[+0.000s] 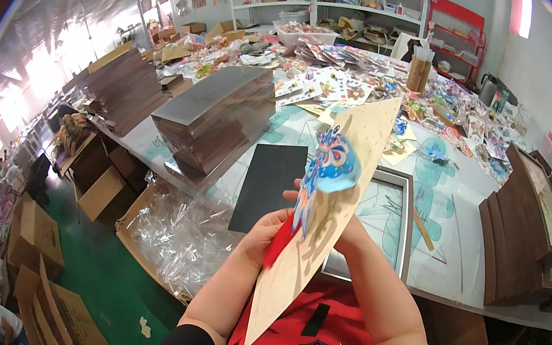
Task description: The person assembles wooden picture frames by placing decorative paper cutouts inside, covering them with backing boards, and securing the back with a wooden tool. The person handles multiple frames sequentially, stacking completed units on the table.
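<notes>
A thin cream board (322,247) stands tilted between my hands, seen nearly edge-on. On its face sits a blue patterned ornament (338,163) with orange and white details, casting a shadow on the board. A red tassel (280,242) hangs below it. My left hand (262,236) is closed at the board's left edge, beside the tassel. Behind the board's right side is my right hand (351,235), its fingers mostly hidden. Under them on the table lie a dark frame (407,223) and a black panel (267,185).
Film-wrapped dark boxes (214,113) stand at the left, stacked brown frames (524,224) at the right. Colourful cutouts and cards (328,86) cover the table's far side. A carton of clear plastic film (178,236) sits below the left edge; more cartons (37,240) stand on the floor.
</notes>
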Motion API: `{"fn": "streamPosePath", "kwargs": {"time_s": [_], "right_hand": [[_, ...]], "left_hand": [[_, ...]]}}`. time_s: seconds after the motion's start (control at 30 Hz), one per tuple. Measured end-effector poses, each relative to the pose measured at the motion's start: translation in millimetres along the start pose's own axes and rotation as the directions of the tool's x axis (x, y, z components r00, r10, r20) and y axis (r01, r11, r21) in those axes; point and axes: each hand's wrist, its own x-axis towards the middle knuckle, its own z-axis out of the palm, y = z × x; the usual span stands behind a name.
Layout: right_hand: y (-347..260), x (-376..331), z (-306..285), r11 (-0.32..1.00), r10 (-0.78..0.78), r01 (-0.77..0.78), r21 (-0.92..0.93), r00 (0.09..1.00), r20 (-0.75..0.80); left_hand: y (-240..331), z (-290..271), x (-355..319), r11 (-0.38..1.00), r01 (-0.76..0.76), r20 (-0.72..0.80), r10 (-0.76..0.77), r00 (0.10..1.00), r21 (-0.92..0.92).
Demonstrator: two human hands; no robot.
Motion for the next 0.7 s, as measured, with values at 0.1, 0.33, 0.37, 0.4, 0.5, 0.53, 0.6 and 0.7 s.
{"fn": "streamPosePath", "kwargs": {"time_s": [0.1,0.33,0.37,0.4,0.5,0.53,0.6,0.7], "right_hand": [[0,8,-9,1.0,-0.007,0.007,-0.013,1.0,0.026],[-35,-22,-11,0.899,-0.384,0.341,-0.275,0.916,-0.116],[-44,-28,-7,0.865,-0.444,0.383,-0.322,0.885,-0.139],[-55,-36,-1,0.829,-0.499,0.416,-0.374,0.852,-0.159],[-79,-49,6,0.579,-0.719,0.534,-0.616,0.691,-0.077],[-86,-56,5,0.517,-0.744,0.517,-0.682,0.665,-0.06],[-97,-69,0,0.313,-0.781,0.457,-0.833,0.622,0.048],[-105,-92,6,0.399,-0.745,0.385,-0.832,0.665,-0.05]], "left_hand": [[0,1,5,0.979,-0.015,0.136,0.043,0.99,-0.202],[32,1,-14,0.884,-0.375,-0.289,0.45,0.845,0.281],[35,-3,-21,0.858,-0.364,-0.329,0.483,0.812,0.362],[37,-8,-28,0.838,-0.341,-0.358,0.503,0.787,0.427],[34,-38,-51,0.806,-0.275,-0.352,0.5,0.792,0.525],[30,-37,-53,0.815,-0.255,-0.384,0.49,0.782,0.52],[25,-32,-55,0.833,-0.214,-0.447,0.47,0.761,0.511],[17,-42,-60,0.858,-0.203,-0.501,0.45,0.74,0.471]]}}
